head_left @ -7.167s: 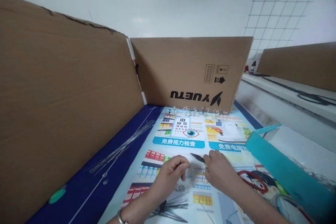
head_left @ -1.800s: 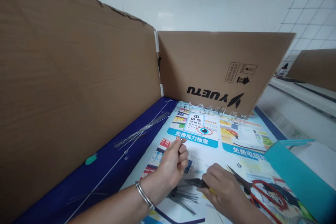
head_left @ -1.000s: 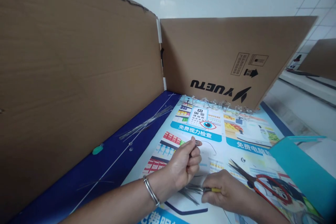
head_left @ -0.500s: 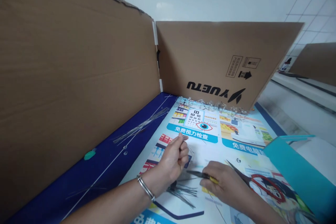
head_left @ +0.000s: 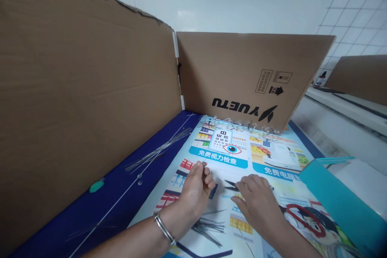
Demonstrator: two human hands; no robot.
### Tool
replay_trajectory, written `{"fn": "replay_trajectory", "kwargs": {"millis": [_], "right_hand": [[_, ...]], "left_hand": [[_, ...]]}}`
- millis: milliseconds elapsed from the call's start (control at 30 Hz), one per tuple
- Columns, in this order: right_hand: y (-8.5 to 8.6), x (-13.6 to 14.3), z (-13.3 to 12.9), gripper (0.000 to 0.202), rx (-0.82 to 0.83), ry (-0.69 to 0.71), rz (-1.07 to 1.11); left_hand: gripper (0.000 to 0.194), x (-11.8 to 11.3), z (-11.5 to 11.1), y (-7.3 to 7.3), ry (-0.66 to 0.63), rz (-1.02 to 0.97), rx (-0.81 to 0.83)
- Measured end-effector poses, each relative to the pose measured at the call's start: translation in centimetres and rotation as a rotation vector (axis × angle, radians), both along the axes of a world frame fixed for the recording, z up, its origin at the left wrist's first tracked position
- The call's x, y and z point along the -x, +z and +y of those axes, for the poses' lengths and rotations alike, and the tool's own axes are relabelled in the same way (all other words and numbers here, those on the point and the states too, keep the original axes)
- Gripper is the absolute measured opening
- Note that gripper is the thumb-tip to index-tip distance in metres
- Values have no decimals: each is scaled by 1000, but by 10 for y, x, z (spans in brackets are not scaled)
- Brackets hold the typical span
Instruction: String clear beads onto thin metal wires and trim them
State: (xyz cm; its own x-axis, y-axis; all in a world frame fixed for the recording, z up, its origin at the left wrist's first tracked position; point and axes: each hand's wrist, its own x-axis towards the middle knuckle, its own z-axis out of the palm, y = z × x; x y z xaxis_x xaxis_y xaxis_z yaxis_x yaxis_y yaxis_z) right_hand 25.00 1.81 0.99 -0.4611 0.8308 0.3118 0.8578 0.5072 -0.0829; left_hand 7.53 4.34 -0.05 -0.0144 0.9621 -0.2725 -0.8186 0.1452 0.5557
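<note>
My left hand (head_left: 196,189), a silver bangle at its wrist, is closed with thumb and forefinger pinched around a thin wire, whose faint loop shows beside the fingers. A tiny brownish bit shows at the fingertips, too small to name. To its right, my right hand (head_left: 256,199) is wrapped round small dark pliers (head_left: 232,186). Their jaws are apart and point at my left hand without touching it; the handles are mostly hidden. Below my left hand lies a bundle of short grey wires (head_left: 208,227) on the printed sheet (head_left: 223,169).
Cardboard panels (head_left: 121,88) stand at the left and back. Clear small wired pieces (head_left: 238,123) line the back edge. Long wires (head_left: 160,149) and a green blob (head_left: 96,186) lie on the blue surface (head_left: 121,193). A teal open box (head_left: 332,197) stands at the right.
The pliers' jaws have opened, and my right hand has turned and risen a little, its fingers looser. The whole view has shifted slightly. My left hand keeps its pinch.
</note>
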Motion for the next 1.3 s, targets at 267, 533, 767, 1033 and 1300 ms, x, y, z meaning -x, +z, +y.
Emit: {"fn": "replay_trajectory", "kwargs": {"millis": [267,533,767,1033,1300], "right_hand": [[-7,25,-21,10,239,98,528],[-9,33,-24,7,217,112,677],[-10,36,-26,14,49,275,732],[-17,38,-28,19,93,318,751],[0,24,-21,13,300,199,933]], "left_hand": [[16,-12,-17,10,0,40,-11],[22,-15,-23,8,-71,0,-50],[24,-17,-27,6,-98,13,0],[22,-18,-29,9,-104,-2,57],[21,-16,-22,7,-191,-75,27]]}}
